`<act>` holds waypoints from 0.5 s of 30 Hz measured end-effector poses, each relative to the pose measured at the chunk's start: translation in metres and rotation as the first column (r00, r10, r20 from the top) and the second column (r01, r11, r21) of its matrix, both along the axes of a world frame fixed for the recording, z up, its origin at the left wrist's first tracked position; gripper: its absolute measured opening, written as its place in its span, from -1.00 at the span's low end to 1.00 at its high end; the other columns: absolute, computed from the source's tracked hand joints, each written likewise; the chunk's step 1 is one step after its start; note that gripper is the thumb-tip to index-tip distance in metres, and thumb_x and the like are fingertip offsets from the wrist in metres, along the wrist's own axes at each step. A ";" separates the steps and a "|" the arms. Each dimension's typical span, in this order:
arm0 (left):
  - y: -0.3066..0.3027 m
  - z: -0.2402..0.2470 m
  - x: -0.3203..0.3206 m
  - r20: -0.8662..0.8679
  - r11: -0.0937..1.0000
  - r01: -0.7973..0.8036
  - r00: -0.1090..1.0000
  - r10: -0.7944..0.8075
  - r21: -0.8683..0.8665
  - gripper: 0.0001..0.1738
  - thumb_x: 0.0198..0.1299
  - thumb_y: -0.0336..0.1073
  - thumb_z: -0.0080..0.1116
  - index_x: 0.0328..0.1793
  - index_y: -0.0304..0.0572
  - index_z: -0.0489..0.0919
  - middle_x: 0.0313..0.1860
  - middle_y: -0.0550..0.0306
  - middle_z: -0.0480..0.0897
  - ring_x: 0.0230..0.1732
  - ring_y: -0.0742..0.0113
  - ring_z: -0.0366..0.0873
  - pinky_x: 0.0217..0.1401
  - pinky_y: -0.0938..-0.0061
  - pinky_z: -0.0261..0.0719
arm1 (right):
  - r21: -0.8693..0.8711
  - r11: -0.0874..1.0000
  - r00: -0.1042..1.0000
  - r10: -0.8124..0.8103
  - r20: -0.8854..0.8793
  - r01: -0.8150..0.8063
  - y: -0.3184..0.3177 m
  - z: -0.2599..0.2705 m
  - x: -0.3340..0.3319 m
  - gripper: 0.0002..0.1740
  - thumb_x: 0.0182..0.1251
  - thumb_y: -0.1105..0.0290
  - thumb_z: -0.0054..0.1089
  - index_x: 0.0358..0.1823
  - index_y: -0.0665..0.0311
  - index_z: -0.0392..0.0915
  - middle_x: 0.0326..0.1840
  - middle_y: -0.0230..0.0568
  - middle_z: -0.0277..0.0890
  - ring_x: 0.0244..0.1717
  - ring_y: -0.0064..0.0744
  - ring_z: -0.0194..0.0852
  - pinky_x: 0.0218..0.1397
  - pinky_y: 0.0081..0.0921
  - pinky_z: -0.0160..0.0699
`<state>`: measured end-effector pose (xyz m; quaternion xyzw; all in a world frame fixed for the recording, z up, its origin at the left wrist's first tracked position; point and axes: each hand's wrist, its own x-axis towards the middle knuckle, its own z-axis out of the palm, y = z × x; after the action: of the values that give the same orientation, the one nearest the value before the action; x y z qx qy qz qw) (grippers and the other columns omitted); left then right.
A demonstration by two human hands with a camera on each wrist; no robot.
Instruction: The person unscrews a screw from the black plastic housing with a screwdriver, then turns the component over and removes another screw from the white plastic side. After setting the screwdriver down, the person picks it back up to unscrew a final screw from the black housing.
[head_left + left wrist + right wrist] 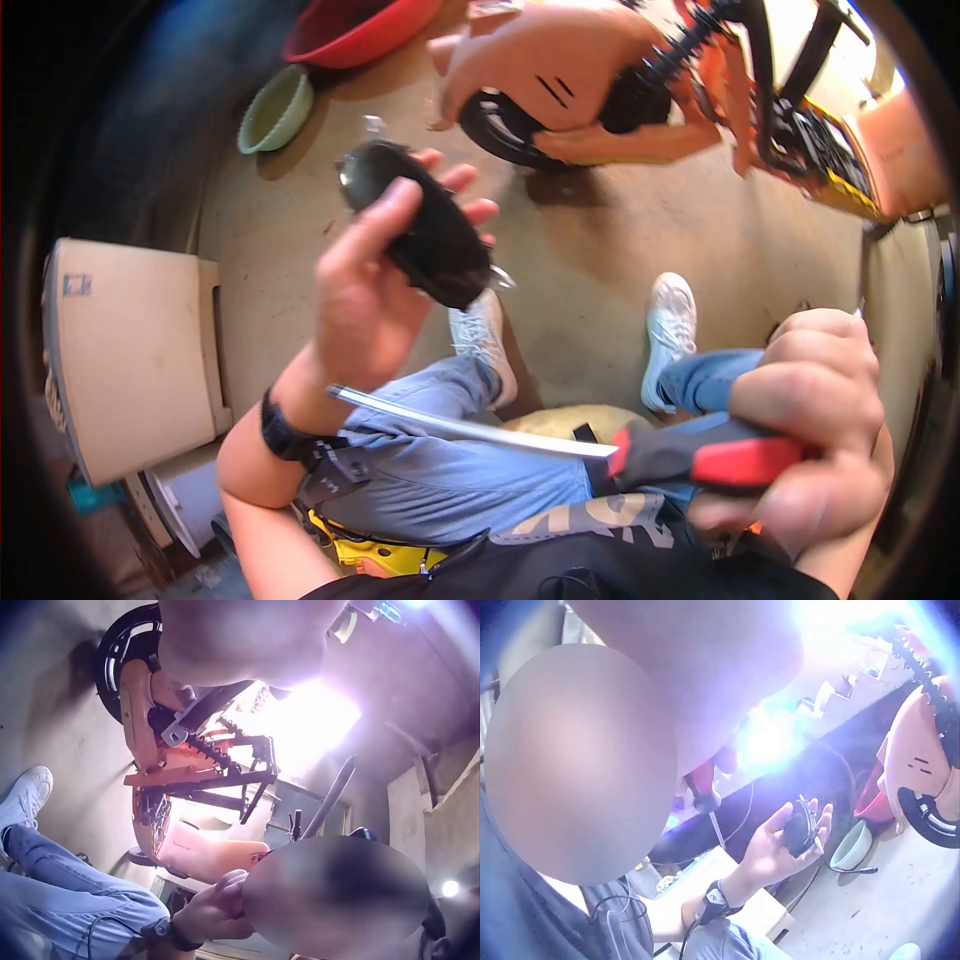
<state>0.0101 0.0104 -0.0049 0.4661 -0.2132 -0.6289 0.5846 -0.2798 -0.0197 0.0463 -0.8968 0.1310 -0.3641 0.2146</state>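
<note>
A black oval part [415,225] with clear tabs at both ends lies in my left hand [365,290], the thumb across its upper face and the fingers behind it. My right hand [820,420] grips a screwdriver by its red and black handle [720,455]. The metal shaft points left, below the left hand in the head view. In the right wrist view the left hand [761,862] holds the black part [799,829], apart from the screwdriver [703,784]. The left wrist view shows the right hand [214,907] at the bottom and the shaft [330,799] pointing up.
An orange scooter [560,60] with exposed frame and shock absorber stands ahead on the floor. A red basin [350,45] and a pale green bowl [275,110] are at the upper left. A white cabinet-like box [140,350] stands left of the legs.
</note>
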 end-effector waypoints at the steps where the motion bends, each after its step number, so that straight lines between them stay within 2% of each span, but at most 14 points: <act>1: -0.001 0.001 0.000 -0.019 1.000 0.012 1.000 -0.012 -0.018 -0.45 0.49 -0.05 -0.05 0.48 -0.17 0.31 0.40 -0.20 0.46 0.30 -0.01 0.54 0.37 0.13 0.51 | -0.031 0.999 0.993 0.036 0.116 -0.032 0.002 -0.004 0.004 -0.60 0.09 0.01 0.47 -0.12 -0.10 0.51 -0.53 -0.38 0.42 -0.69 -0.43 0.24 -0.58 -0.42 0.10; 2: -0.001 0.000 0.002 -0.045 0.999 0.020 0.999 -0.021 -0.027 -0.43 0.51 0.00 -0.07 0.49 -0.15 0.32 0.40 -0.18 0.46 0.32 0.01 0.53 0.37 0.16 0.50 | -0.018 1.000 0.996 0.006 0.093 -0.005 0.004 -0.003 -0.001 -0.60 0.09 0.01 0.47 -0.12 -0.10 0.51 -0.53 -0.38 0.42 -0.69 -0.43 0.24 -0.58 -0.42 0.10; 3: 0.000 -0.002 0.004 -0.061 0.999 0.023 0.998 -0.025 -0.041 -0.41 0.51 0.03 -0.07 0.51 -0.15 0.31 0.40 -0.16 0.47 0.32 0.04 0.52 0.38 0.18 0.49 | 0.007 1.000 0.998 -0.030 0.054 0.030 0.016 -0.005 -0.039 -0.60 0.09 0.01 0.47 -0.13 -0.09 0.52 -0.53 -0.38 0.42 -0.69 -0.43 0.24 -0.58 -0.42 0.10; 5: 0.000 -0.004 0.009 -0.113 0.998 0.027 0.993 -0.034 -0.062 -0.41 0.53 0.02 -0.09 0.52 -0.16 0.30 0.41 -0.15 0.45 0.34 0.06 0.50 0.42 0.19 0.45 | 0.062 0.995 0.996 -0.080 -0.025 0.081 0.038 0.003 -0.027 -0.61 0.09 0.03 0.47 -0.13 -0.08 0.52 -0.53 -0.38 0.41 -0.69 -0.43 0.24 -0.59 -0.42 0.10; 6: 0.001 -0.003 0.007 -0.112 0.999 -0.006 0.994 0.001 -0.051 -0.40 0.51 0.03 -0.09 0.51 -0.18 0.30 0.39 -0.18 0.46 0.32 0.02 0.51 0.40 0.15 0.45 | 0.080 0.992 0.994 -0.095 -0.058 0.100 0.022 0.002 -0.024 -0.62 0.09 0.03 0.47 -0.14 -0.07 0.52 -0.54 -0.38 0.41 -0.69 -0.43 0.24 -0.59 -0.42 0.10; 7: 0.000 -0.002 0.007 -0.105 0.998 -0.042 0.994 0.037 -0.043 -0.39 0.50 0.03 -0.08 0.49 -0.21 0.30 0.36 -0.20 0.47 0.30 -0.01 0.52 0.39 0.11 0.46 | 0.095 0.989 0.990 -0.108 -0.086 0.116 0.040 0.006 -0.029 -0.62 0.09 0.04 0.46 -0.14 -0.06 0.53 -0.54 -0.38 0.41 -0.69 -0.43 0.24 -0.59 -0.42 0.09; 8: 0.000 -0.003 0.009 -0.102 0.998 -0.034 0.994 0.029 -0.052 -0.39 0.51 0.02 -0.08 0.50 -0.22 0.30 0.37 -0.22 0.46 0.31 -0.01 0.51 0.42 0.10 0.43 | 0.111 0.985 0.987 -0.116 -0.111 0.129 0.003 0.001 0.007 -0.62 0.09 0.05 0.46 -0.14 -0.06 0.53 -0.54 -0.38 0.41 -0.69 -0.43 0.24 -0.59 -0.42 0.09; 10: -0.002 -0.004 0.011 -0.101 0.998 -0.034 0.994 0.029 -0.053 -0.40 0.51 0.01 -0.09 0.50 -0.23 0.30 0.37 -0.22 0.46 0.31 -0.01 0.51 0.43 0.10 0.42 | 0.137 0.979 0.979 -0.127 -0.160 0.149 -0.023 0.000 0.072 -0.63 0.09 0.06 0.46 -0.15 -0.04 0.53 -0.55 -0.38 0.40 -0.69 -0.43 0.23 -0.59 -0.42 0.09; 13: -0.002 -0.005 0.013 -0.106 0.998 -0.024 0.994 0.017 -0.063 -0.40 0.51 -0.01 -0.09 0.50 -0.26 0.30 0.38 -0.23 0.45 0.32 -0.01 0.50 0.46 0.09 0.39 | 0.177 0.967 0.962 -0.138 -0.234 0.182 -0.026 -0.001 0.086 -0.64 0.09 0.08 0.46 -0.16 -0.02 0.54 -0.56 -0.38 0.40 -0.69 -0.42 0.23 -0.59 -0.41 0.09; 15: -0.001 -0.008 0.019 -0.144 0.993 0.058 0.987 -0.073 -0.107 -0.39 0.54 -0.06 -0.12 0.56 -0.28 0.22 0.48 -0.24 0.35 0.42 0.02 0.39 0.56 0.17 0.28 | 0.209 0.956 0.948 -0.143 -0.283 0.207 -0.025 -0.003 0.083 -0.65 0.09 0.10 0.45 -0.17 0.00 0.54 -0.56 -0.37 0.39 -0.69 -0.42 0.23 -0.59 -0.41 0.09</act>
<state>0.0288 0.0096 -0.0127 0.3803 -0.2164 -0.6689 0.6010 -0.1963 -0.0448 0.0438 -0.8901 0.2802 -0.2408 0.2668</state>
